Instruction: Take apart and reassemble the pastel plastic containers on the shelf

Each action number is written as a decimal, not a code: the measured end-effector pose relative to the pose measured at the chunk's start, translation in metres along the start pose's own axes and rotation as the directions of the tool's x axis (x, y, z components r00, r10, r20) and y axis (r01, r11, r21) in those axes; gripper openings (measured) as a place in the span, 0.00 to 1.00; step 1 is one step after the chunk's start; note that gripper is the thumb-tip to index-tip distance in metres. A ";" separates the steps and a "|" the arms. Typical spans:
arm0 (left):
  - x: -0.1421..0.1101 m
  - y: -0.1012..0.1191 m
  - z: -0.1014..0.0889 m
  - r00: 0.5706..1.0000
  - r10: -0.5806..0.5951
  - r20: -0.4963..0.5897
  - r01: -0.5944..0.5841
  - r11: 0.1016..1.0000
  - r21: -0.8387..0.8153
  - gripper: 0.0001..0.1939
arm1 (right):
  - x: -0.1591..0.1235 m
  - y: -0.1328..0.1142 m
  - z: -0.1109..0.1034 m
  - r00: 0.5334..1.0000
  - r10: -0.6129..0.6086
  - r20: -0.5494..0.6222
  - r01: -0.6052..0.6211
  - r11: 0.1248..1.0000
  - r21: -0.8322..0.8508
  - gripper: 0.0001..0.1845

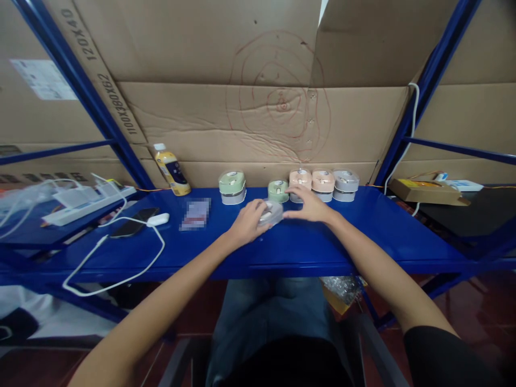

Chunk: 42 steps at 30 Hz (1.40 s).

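My left hand point(249, 222) is closed around a small grey box with a clear lid point(273, 213), held low over the blue table. To its right, my right hand point(309, 205) has thumb and fingers spread apart, with the thumb tip close to the box; whether they touch I cannot tell. Just behind stands a single green box point(277, 190). A peach stack point(300, 177) is partly hidden by my right hand, and another peach stack point(323, 185) is beside it. Further right is a grey stack point(345, 185). A green box on a grey one point(233, 187) stands left of my hands.
A yellow drink bottle point(172, 169) stands at the back left of the blue table point(258, 252). Nearby lie a blurred packet point(195, 214), a dark phone point(133, 224) and a white cable point(141, 269). Cardboard point(193, 118) walls the back. Blue posts point(427, 80) frame the sides.
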<state>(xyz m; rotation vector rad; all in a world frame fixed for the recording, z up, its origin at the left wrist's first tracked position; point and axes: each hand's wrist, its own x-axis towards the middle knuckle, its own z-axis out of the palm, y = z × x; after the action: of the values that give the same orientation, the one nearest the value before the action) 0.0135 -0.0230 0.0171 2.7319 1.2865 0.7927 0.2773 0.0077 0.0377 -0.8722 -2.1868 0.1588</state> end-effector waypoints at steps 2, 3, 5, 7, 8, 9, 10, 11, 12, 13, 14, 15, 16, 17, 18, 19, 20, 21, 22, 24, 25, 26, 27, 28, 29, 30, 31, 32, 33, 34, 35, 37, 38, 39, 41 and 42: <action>0.006 -0.006 0.001 0.990 0.142 0.017 -0.136 0.969 -0.207 0.27 | -0.002 -0.007 0.010 0.986 -0.035 0.161 0.035 0.999 0.002 0.52; 0.011 -0.009 0.003 0.987 0.160 0.015 -0.149 0.947 -0.285 0.33 | -0.002 -0.009 0.015 0.974 -0.035 0.223 0.034 0.999 0.005 0.55; 0.019 -0.014 0.009 0.991 0.129 0.025 -0.108 0.906 -0.409 0.44 | -0.002 -0.012 0.020 0.955 -0.004 0.297 0.005 1.000 -0.005 0.57; 0.025 -0.019 0.017 0.993 0.098 0.059 -0.052 0.848 -0.527 0.50 | -0.002 -0.013 0.022 0.950 0.041 0.310 -0.030 0.999 -0.042 0.56; 0.027 -0.020 0.020 0.993 0.094 0.074 -0.034 0.816 -0.576 0.51 | -0.001 -0.013 0.021 0.952 0.056 0.301 -0.040 0.998 -0.058 0.55; 0.027 -0.022 0.023 0.992 0.094 0.080 -0.026 0.791 -0.611 0.51 | -0.001 -0.012 0.020 0.955 0.060 0.290 -0.044 0.997 -0.059 0.53; 0.027 -0.024 0.025 0.993 0.091 0.076 -0.023 0.779 -0.626 0.51 | -0.001 -0.011 0.018 0.958 0.057 0.280 -0.046 0.998 -0.043 0.51; 0.026 -0.025 0.026 0.994 0.081 0.069 -0.021 0.783 -0.621 0.51 | 0.000 -0.009 0.015 0.963 0.056 0.263 -0.054 0.998 -0.016 0.48; 0.025 -0.026 0.026 0.996 0.066 0.060 -0.017 0.801 -0.598 0.52 | 0.000 -0.006 0.012 0.969 0.062 0.237 -0.068 0.998 0.018 0.46; 0.023 -0.026 0.025 0.998 0.048 0.046 -0.014 0.828 -0.561 0.53 | 0.000 -0.003 0.008 0.976 0.074 0.203 -0.086 0.995 0.054 0.43; 0.021 -0.026 0.024 0.999 0.040 0.033 -0.017 0.859 -0.512 0.53 | 0.000 0.001 0.003 0.983 0.093 0.161 -0.108 0.990 0.087 0.41; 0.018 -0.025 0.023 0.999 0.045 0.024 -0.029 0.889 -0.456 0.50 | 0.000 0.005 -0.002 0.986 0.120 0.114 -0.132 0.985 0.110 0.39; 0.016 -0.024 0.021 0.998 0.066 0.023 -0.051 0.916 -0.398 0.45 | 0.000 0.010 -0.007 0.986 0.152 0.063 -0.159 0.980 0.121 0.38; 0.014 -0.022 0.019 0.995 0.097 0.030 -0.081 0.935 -0.344 0.37 | -0.001 0.015 -0.012 0.983 0.185 0.013 -0.185 0.975 0.123 0.37; 0.012 -0.020 0.017 0.991 0.131 0.040 -0.113 0.948 -0.298 0.30 | -0.001 0.019 -0.016 0.976 0.217 -0.033 -0.212 0.970 0.117 0.36; 0.011 -0.017 0.016 0.986 0.156 0.051 -0.138 0.955 -0.263 0.26 | -0.002 0.024 -0.020 0.967 0.246 -0.074 -0.237 0.966 0.108 0.35; 0.010 -0.015 0.015 0.983 0.171 0.060 -0.152 0.959 -0.240 0.23 | -0.002 0.028 -0.023 0.958 0.264 -0.108 -0.254 0.962 0.102 0.34; 0.010 -0.014 0.014 0.983 0.174 0.060 -0.156 0.962 -0.226 0.22 | -0.002 0.031 -0.026 0.953 0.274 -0.133 -0.262 0.960 0.099 0.33; 0.010 -0.013 0.014 0.984 0.169 0.057 -0.153 0.963 -0.220 0.23 | -0.002 0.034 -0.027 0.949 0.278 -0.151 -0.265 0.959 0.101 0.33; 0.012 -0.015 0.014 0.989 0.143 0.035 -0.131 0.966 -0.223 0.23 | -0.002 0.038 -0.028 0.944 0.281 -0.175 -0.267 0.959 0.100 0.32; 0.014 -0.018 0.014 0.993 0.121 0.010 -0.115 0.966 -0.230 0.24 | -0.002 0.039 -0.028 0.942 0.280 -0.185 -0.267 0.959 0.092 0.32; 0.015 -0.021 0.015 0.996 0.086 -0.033 -0.091 0.967 -0.237 0.24 | -0.001 0.039 -0.028 0.940 0.278 -0.198 -0.267 0.960 0.082 0.32; 0.016 -0.025 0.014 0.995 0.036 -0.093 -0.057 0.968 -0.244 0.25 | -0.001 0.040 -0.029 0.937 0.276 -0.214 -0.267 0.961 0.071 0.32; 0.017 -0.029 0.014 0.987 -0.025 -0.160 -0.016 0.968 -0.250 0.25 | 0.000 0.040 -0.029 0.933 0.273 -0.234 -0.266 0.962 0.061 0.33; 0.018 -0.032 0.013 0.970 -0.088 -0.227 0.028 0.966 -0.256 0.25 | 0.000 0.040 -0.029 0.928 0.271 -0.254 -0.266 0.963 0.055 0.33; 0.017 -0.035 0.012 0.950 -0.141 -0.280 0.066 0.963 -0.261 0.25 | 0.001 0.040 -0.029 0.923 0.270 -0.274 -0.265 0.963 0.054 0.33; 0.016 -0.037 0.010 0.934 -0.172 -0.312 0.090 0.961 -0.261 0.25 | 0.001 0.040 -0.030 0.918 0.271 -0.290 -0.266 0.962 0.057 0.33; 0.015 -0.037 0.009 0.930 -0.174 -0.323 0.093 0.963 -0.253 0.25 | 0.001 0.040 -0.030 0.914 0.272 -0.300 -0.266 0.962 0.061 0.33; 0.013 -0.036 0.008 0.938 -0.151 -0.311 0.076 0.968 -0.241 0.24 | 0.001 0.039 -0.031 0.914 0.268 -0.303 -0.261 0.963 0.066 0.33; 0.011 -0.034 0.007 0.953 -0.110 -0.284 0.045 0.973 -0.226 0.24 | 0.001 0.038 -0.031 0.919 0.259 -0.297 -0.250 0.966 0.070 0.33; 0.010 -0.031 0.006 0.967 -0.062 -0.246 0.009 0.977 -0.211 0.24 | 0.000 0.037 -0.031 0.929 0.243 -0.280 -0.231 0.970 0.075 0.34; 0.008 -0.023 0.008 0.988 0.017 -0.153 -0.047 0.980 -0.191 0.24 | -0.001 0.033 -0.030 0.960 0.190 -0.206 -0.174 0.981 0.091 0.36; 0.007 -0.020 0.009 0.993 0.036 -0.109 -0.056 0.981 -0.188 0.24 | -0.001 0.030 -0.029 0.976 0.156 -0.150 -0.142 0.985 0.100 0.37; 0.007 -0.017 0.011 0.997 0.041 -0.073 -0.054 0.980 -0.189 0.24 | -0.002 0.028 -0.027 0.989 0.123 -0.087 -0.113 0.988 0.108 0.38; 0.009 -0.015 0.017 0.999 0.032 -0.026 -0.037 0.976 -0.216 0.28 | -0.001 0.023 -0.021 0.997 0.063 0.035 -0.067 0.991 0.113 0.41; 0.011 -0.015 0.020 1.000 0.024 -0.019 -0.028 0.971 -0.239 0.31 | -0.001 0.020 -0.017 0.996 0.038 0.085 -0.048 0.993 0.107 0.42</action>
<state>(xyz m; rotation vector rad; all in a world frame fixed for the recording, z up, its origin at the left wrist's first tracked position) 0.0173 -0.0011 0.0008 2.5606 1.0795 0.9090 0.3007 0.0202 0.0419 -0.8653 -2.2145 0.3382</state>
